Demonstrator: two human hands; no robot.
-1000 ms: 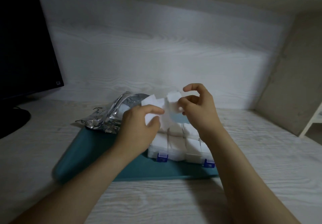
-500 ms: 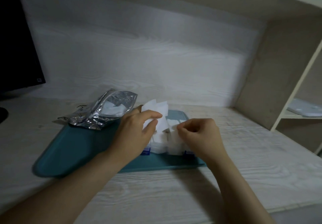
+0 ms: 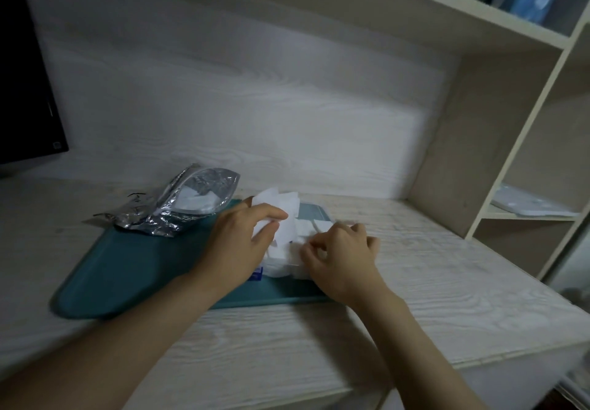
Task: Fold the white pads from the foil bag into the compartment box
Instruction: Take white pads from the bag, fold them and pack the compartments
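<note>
**While left hand (image 3: 239, 243) pinches a white pad (image 3: 287, 211), right hand (image 3: 341, 259) is down on the compartment box (image 3: 281, 267)**

Far left, dark monitor (image 3: 19, 74) edge above the pale wood desk (image 3: 319, 346). Crumpled foil bag (image 3: 178, 208) lies open across the back left of the teal tray (image 3: 127, 275), white pads visible inside. Left hand holds its pad between thumb and forefinger, just above the box. The box sits on the tray's right half, packed with folded pads. Right hand rests on the box's right end, fingers curled; blurred, cannot tell if it grips anything. Shelf unit (image 3: 472, 141) at right.
</note>
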